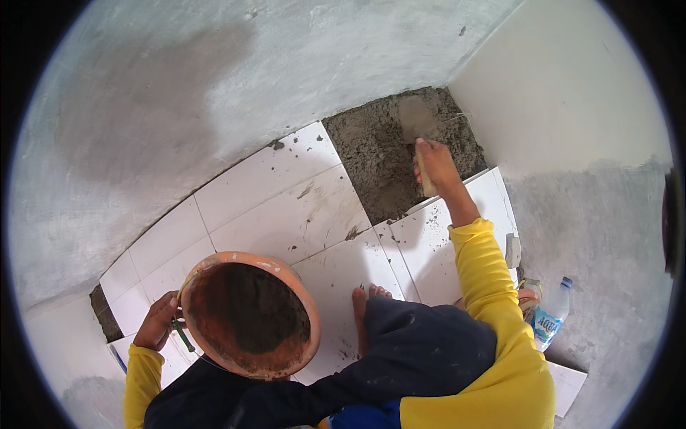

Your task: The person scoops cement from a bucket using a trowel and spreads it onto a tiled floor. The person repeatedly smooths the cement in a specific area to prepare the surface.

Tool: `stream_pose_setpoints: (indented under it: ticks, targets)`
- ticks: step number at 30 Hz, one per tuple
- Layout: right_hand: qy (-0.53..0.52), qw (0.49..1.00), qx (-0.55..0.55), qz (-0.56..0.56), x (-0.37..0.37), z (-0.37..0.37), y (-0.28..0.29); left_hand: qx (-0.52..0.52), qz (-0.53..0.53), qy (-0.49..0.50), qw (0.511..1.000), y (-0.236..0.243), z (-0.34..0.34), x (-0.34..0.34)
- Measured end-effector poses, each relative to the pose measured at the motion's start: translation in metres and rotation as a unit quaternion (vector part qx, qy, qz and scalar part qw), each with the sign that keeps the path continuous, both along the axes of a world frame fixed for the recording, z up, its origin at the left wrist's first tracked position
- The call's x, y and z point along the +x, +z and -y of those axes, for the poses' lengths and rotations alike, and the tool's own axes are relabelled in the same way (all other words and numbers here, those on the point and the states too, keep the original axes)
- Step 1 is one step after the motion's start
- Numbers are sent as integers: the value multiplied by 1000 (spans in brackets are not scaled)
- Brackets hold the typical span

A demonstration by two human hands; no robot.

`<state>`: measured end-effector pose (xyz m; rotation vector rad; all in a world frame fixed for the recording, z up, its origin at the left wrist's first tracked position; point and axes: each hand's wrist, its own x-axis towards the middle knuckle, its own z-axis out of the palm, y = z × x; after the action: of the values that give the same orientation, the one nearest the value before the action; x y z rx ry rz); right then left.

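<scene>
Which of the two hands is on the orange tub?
The left hand, at the left rim of the orange tub; the right hand instead grips a tan handle at the dark mortar patch.

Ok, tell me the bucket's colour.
The bucket is orange, with dark grey mortar inside; it shows best in the head view.

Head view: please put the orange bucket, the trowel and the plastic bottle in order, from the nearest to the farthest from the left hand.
1. Orange bucket: nearest, gripped at its left side by the left hand.
2. Trowel: farther up and to the right, held in the right hand.
3. Plastic bottle: farthest, over on the right side.
</scene>
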<state>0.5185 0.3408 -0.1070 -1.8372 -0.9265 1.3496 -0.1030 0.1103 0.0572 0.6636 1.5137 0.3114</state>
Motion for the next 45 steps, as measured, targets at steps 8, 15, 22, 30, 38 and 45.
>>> stream_pose_setpoints:
  ticks: [8, 15, 22, 30, 38, 45]
  targets:
    - [-12, 1000, -1, 13, 76, -24, -6, 6, 3, 6, 1000, -1, -2, 0]
    - [-6, 1000, -4, -19, 70, -16, 1, 2, 6, 6, 1000, 1, 0, -2]
    - [57, 997, -7, 45, 79, -28, 4, 6, 0, 3, 1000, -2, -2, 3]
    - [-40, 987, -44, -149, 100, -26, -7, 12, 10, 0, 1000, -4, 5, -7]
    - [150, 973, -107, -141, -1, 48, 13, 1, 19, 30, 999, -2, 6, -6]
    - [301, 924, 67, 226, 66, 123, 12, -33, 41, 35, 998, -12, 21, -18]
